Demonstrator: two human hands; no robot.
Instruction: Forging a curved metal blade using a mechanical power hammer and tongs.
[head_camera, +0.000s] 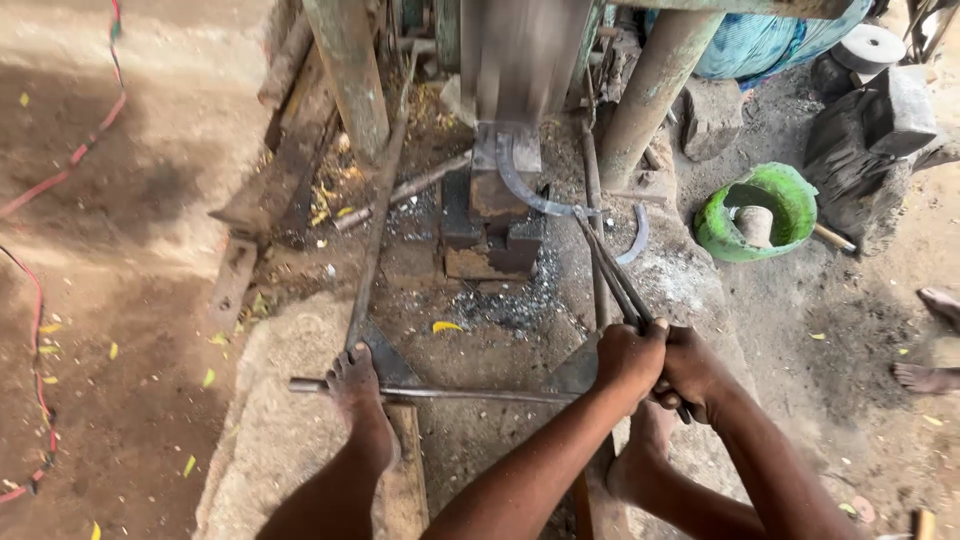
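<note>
Long dark iron tongs (610, 275) run slanted from the near right up toward the anvil block (495, 215), their handles pressed together. Their tips grip one end of a curved, sickle-shaped grey metal blade (520, 185), which lies flat on the rusty block, arching left and upward under the blurred hammer head (515, 60).
</note>
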